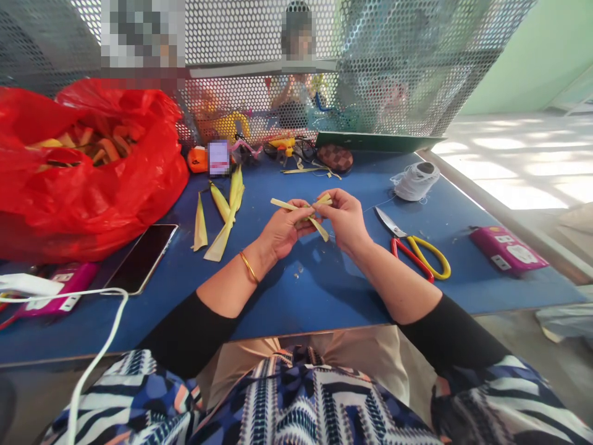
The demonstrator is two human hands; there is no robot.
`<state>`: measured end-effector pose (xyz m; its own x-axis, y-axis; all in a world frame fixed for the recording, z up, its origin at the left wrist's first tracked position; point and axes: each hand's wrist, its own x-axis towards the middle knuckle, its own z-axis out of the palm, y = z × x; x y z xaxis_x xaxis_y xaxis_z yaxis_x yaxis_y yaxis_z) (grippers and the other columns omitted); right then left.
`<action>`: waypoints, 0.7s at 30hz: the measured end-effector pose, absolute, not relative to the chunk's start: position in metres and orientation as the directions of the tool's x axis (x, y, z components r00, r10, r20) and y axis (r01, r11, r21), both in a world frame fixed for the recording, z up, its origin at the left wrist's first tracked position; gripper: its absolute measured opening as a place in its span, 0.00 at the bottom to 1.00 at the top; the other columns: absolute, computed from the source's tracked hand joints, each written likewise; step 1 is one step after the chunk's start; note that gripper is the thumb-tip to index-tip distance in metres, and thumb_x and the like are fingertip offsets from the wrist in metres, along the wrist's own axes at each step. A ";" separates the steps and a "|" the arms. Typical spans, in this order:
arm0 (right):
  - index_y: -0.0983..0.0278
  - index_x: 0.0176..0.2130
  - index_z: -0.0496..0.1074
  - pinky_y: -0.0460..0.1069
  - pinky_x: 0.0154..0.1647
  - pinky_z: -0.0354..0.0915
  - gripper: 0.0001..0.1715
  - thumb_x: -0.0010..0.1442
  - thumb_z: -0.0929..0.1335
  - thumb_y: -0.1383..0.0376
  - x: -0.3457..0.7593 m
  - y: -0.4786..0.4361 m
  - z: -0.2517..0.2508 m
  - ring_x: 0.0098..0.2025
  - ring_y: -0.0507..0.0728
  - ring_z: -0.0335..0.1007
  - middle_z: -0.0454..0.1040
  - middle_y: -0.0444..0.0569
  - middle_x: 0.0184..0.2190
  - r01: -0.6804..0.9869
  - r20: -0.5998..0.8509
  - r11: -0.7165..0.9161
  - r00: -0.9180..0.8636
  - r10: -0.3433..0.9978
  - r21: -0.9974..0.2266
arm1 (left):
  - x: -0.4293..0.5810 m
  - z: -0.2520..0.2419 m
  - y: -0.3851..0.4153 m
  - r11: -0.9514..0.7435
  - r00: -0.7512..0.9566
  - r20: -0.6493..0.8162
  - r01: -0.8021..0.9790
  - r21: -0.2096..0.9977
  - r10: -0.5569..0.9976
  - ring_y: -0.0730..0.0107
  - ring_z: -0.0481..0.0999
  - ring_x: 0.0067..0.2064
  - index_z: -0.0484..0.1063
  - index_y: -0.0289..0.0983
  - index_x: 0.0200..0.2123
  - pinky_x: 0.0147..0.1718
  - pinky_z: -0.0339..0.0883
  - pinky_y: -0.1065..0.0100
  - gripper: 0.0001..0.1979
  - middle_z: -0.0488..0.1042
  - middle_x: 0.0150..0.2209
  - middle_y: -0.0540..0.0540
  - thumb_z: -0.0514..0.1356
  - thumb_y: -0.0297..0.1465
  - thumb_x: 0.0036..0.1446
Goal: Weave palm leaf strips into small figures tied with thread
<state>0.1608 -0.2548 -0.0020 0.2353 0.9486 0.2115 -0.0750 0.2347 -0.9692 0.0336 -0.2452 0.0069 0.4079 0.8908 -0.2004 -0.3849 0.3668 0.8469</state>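
Over the middle of the blue table, my left hand (286, 228) is closed on pale yellow-green leaf strips (320, 230) that look like corn husk. My right hand (341, 216) pinches the same strips from the other side, thumb and fingers pressed together. The strips cross one another between the hands, with loose ends sticking out to the left and downward. Several longer husk pieces (227, 232) lie on the table left of my left hand. Scissors with one red and one yellow handle (419, 252) rest, blades apart, right of my right hand.
A red plastic bag (152, 179) with orange-brown pieces stands at the left beside a phone (143, 258). A white thread spool (417, 181) and a magenta pack (509, 249) are on the right. A perforated metal screen (398, 93) closes off the back; a person sits beyond it.
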 end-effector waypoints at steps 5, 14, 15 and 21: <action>0.62 0.28 0.65 0.47 0.28 0.60 0.10 0.44 0.71 0.65 0.164 -0.254 -0.001 0.25 0.48 0.60 0.65 0.38 0.23 -0.024 0.254 0.270 0.264 0.930 -0.963 | 0.033 0.007 -0.245 0.320 0.413 -0.152 -0.376 0.869 0.898 0.72 0.78 0.32 0.66 0.37 0.30 0.39 0.71 0.67 0.14 0.73 0.26 0.54 0.69 0.28 0.44; 0.61 0.27 0.63 0.47 0.30 0.59 0.10 0.46 0.70 0.66 0.168 -0.252 0.000 0.26 0.49 0.60 0.64 0.39 0.23 0.084 0.315 0.304 0.214 0.925 -0.949 | 0.029 0.010 -0.239 0.298 0.389 -0.172 -0.292 0.909 0.905 0.74 0.76 0.28 0.66 0.37 0.29 0.37 0.71 0.67 0.12 0.74 0.27 0.54 0.66 0.26 0.42; 0.61 0.27 0.63 0.47 0.30 0.59 0.10 0.45 0.70 0.67 0.169 -0.251 0.000 0.26 0.49 0.60 0.64 0.38 0.23 0.080 0.309 0.299 0.203 0.929 -0.951 | 0.029 0.010 -0.239 0.294 0.387 -0.174 -0.277 0.915 0.905 0.75 0.76 0.27 0.65 0.37 0.29 0.36 0.71 0.67 0.12 0.74 0.26 0.54 0.66 0.26 0.42; 0.63 0.30 0.74 0.47 0.28 0.54 0.06 0.48 0.70 0.65 0.184 -0.251 0.008 0.24 0.49 0.59 0.67 0.39 0.19 0.359 0.309 0.311 -0.064 0.949 -0.880 | 0.022 0.007 -0.233 0.265 0.400 -0.176 -0.179 0.947 0.899 0.73 0.75 0.25 0.68 0.36 0.29 0.33 0.71 0.67 0.12 0.75 0.24 0.52 0.68 0.27 0.41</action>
<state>0.1836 -0.2508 0.0080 -0.0640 0.9490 0.3088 0.3585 0.3107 -0.8803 0.0221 -0.2332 0.0074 0.4002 0.8993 -0.1765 -0.1788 0.2655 0.9474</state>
